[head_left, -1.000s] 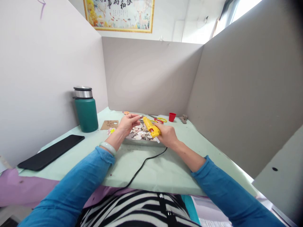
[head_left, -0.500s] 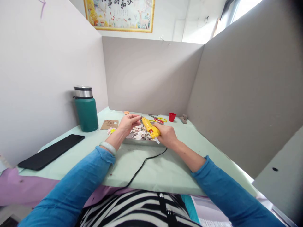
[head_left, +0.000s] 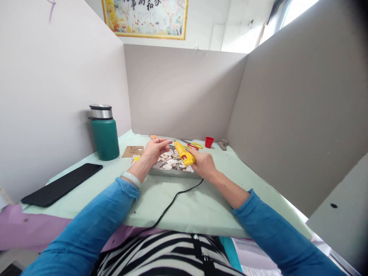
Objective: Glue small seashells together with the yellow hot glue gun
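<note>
Above the surface [head_left: 218, 203], the right grip [head_left: 203, 164] wrapped a glue gun [head_left: 184, 154], likely for steadiness. The left grip [head_left: 154, 150] pinched, contents unclear.

We are reading two large black characters [head_left: 150, 5], 和 and 事, on the gold-framed wall picture [head_left: 163, 27]. We are seeing others beside them cut off by the view's upper edge, the rightmost looking like 家. Beneath, we are finding short columns of writing [head_left: 145, 15] too small to read. We are also noticing dark marks on the brown card [head_left: 131, 150], illegible from here.
</note>
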`<state>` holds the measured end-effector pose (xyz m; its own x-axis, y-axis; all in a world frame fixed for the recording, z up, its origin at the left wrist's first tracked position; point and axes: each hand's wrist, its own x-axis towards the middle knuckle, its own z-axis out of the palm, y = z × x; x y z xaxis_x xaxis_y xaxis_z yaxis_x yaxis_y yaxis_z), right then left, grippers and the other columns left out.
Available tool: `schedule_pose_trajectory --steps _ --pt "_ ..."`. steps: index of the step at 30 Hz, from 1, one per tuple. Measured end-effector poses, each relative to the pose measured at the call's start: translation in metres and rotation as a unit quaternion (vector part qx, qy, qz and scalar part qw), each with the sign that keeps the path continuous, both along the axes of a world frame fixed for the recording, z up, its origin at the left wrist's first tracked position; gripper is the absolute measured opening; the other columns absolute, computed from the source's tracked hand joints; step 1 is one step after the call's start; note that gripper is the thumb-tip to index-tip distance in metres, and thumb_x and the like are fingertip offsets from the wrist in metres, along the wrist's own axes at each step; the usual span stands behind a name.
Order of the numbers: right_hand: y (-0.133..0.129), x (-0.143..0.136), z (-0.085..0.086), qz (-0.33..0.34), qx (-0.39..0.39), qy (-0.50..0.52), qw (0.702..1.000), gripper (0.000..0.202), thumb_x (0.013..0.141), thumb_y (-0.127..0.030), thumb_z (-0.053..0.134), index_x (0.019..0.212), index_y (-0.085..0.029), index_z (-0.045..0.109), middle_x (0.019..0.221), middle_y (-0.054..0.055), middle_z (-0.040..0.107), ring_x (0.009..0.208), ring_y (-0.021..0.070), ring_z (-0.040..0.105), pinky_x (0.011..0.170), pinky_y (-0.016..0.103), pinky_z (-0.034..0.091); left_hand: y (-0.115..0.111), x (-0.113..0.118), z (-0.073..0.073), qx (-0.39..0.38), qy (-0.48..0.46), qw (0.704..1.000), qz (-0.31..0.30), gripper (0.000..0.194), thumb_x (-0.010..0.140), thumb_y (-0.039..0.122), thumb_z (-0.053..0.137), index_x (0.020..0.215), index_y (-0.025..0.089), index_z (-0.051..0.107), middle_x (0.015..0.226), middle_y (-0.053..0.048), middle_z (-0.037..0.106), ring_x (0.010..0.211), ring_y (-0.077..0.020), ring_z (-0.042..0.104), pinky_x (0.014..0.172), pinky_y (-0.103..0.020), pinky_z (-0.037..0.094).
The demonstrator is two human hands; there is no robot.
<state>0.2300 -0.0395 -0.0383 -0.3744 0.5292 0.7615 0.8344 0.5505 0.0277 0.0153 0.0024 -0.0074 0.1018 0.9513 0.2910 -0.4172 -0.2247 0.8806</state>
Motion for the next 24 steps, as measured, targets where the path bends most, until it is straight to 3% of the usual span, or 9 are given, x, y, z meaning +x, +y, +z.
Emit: schedule_pose_trajectory --steps 15,24 --pt "-0.0011 -0.0012 -0.0006 0.033 -0.005 -0.009 0.999 0.040 0.071 -0.014 0.052 0.110 -0.020 0.058 0.100 0.004 0.069 0.079 0.0181 0.063 0.065 0.025 0.042 -0.0001 0.0027 -0.0016 -0.003 0.013 1.000 -0.004 0.025 0.056 0.018 0.079 0.073 0.010 0.063 0.063 0.000 0.061 0.049 -0.0062 0.056 0.059 -0.023 0.051" --pt "-0.0033 -0.0028 0.0011 0.031 -0.016 -0.016 0.999 0.036 0.072 -0.014 0.053 0.107 -0.021 0.058 0.096 0.004 0.069 0.077 0.0183 0.062 0.064 0.026 0.041 0.0042 0.0027 -0.0065 0.001 0.021 1.000 -0.021 0.024 0.057 0.019 0.079 0.074 0.010 0.064 0.064 0.000 0.061 0.050 -0.0061 0.056 0.059 -0.022 0.052"
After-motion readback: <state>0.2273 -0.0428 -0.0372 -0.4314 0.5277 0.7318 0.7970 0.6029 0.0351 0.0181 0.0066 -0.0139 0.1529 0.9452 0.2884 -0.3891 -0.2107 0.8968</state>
